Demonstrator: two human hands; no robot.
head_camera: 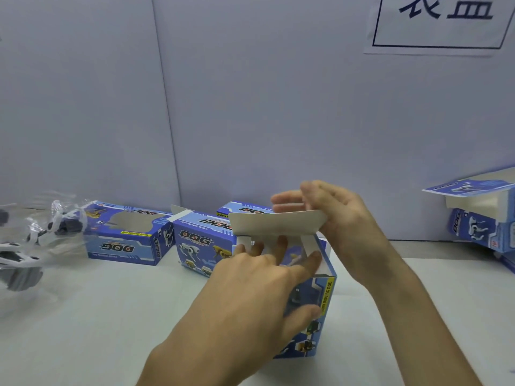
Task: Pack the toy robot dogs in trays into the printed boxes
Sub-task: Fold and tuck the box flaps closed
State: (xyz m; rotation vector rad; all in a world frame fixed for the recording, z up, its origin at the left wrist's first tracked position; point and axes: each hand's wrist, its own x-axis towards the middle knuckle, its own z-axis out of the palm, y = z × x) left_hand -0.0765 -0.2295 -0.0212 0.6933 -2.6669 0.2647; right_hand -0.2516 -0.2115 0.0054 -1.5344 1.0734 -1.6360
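Note:
A blue printed box (320,316) stands on end in the middle of the table, its top open. My left hand (259,291) wraps round the box's near side, thumb on the front face and fingertips at the top side flaps. My right hand (334,218) holds the box's large white top flap (278,222) bent over the opening, fingers over its far edge. A toy robot dog in a clear plastic tray (30,240) lies at the far left, blurred. What is inside the box is hidden.
Three more printed boxes lie at the back: one with a window (125,235), one beside it (203,240), one behind the flap (242,210). Further boxes (479,215) are stacked at the right edge. A grey partition wall (250,107) closes the back.

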